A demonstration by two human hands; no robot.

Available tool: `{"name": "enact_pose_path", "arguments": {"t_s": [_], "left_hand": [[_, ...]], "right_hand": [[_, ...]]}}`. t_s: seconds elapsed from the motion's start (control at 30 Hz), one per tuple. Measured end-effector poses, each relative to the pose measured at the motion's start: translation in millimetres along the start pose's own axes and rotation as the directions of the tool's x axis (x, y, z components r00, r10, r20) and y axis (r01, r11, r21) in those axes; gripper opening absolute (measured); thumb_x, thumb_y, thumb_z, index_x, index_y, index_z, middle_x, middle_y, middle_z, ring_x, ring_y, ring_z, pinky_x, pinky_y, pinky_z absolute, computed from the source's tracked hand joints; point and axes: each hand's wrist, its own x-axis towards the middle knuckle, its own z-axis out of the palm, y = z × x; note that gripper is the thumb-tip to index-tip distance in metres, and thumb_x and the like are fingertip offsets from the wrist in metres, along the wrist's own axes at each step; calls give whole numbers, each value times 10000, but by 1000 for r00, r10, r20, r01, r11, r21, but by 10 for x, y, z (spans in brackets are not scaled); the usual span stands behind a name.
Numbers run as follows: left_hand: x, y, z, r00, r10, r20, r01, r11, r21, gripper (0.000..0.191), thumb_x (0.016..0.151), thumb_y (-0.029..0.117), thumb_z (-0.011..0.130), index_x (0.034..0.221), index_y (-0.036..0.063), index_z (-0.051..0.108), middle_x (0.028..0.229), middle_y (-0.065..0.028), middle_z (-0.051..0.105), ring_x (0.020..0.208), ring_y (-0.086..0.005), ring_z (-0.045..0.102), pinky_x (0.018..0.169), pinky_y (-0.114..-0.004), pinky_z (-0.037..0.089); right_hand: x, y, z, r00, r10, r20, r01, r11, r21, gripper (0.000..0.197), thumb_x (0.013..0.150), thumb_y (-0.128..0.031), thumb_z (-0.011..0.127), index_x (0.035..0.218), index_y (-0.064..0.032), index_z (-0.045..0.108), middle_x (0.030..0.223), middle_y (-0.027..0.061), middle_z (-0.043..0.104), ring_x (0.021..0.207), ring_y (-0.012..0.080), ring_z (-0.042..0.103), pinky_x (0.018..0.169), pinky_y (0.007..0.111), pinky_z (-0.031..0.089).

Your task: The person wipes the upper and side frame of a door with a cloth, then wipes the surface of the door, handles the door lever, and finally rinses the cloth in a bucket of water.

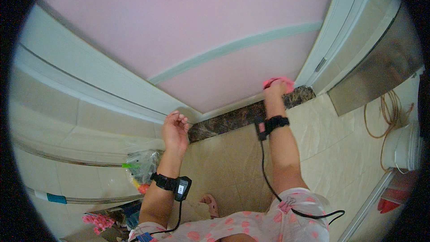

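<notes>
My right hand (277,89) presses a bright pink cloth (287,82) against the bottom right of a pale pink door panel (215,87). A pale green curved band (228,47) crosses the panel. Directly below the cloth runs a dark marbled threshold (221,126). My left hand (175,129) is beside the lower left corner of the white door frame (134,94), its fingers loosely curled; I see nothing in it, but the inside of the fingers is partly hidden. Both forearms carry black straps with cabled devices.
At left, clear plastic bags (144,164) hang near metal rails (90,200), with pink artificial flowers (99,222) below. To the right are a metal panel (373,64), a coiled hose (389,117) and a white bucket (401,148). A pink clog (211,205) stands on the tiled floor (235,164).
</notes>
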Motion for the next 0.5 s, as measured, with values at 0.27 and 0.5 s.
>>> {"name": "enact_pose_path", "arguments": {"t_s": [0.27, 0.5], "left_hand": [[145, -222, -121, 992, -78, 102, 75, 997, 34, 147, 834, 130, 518, 973, 83, 504, 745, -11, 546, 705, -147, 546, 614, -270, 436], [279, -336, -240, 985, -158, 68, 150, 982, 115, 149, 827, 129, 529, 967, 83, 508, 736, -7, 543, 706, -160, 547, 617, -278, 439]], "right_hand": [[-286, 1163, -507, 683, -719, 126, 525, 364, -769, 169, 828, -38, 462, 949, 73, 507, 1021, 279, 495, 938, 414, 486, 835, 459, 371], [-1671, 1962, -578, 969, -137, 207, 244, 676, -696, 332, 907, -99, 425, 1219, 8, 460, 1364, 267, 211, 1236, 403, 295, 1016, 424, 270]]}}
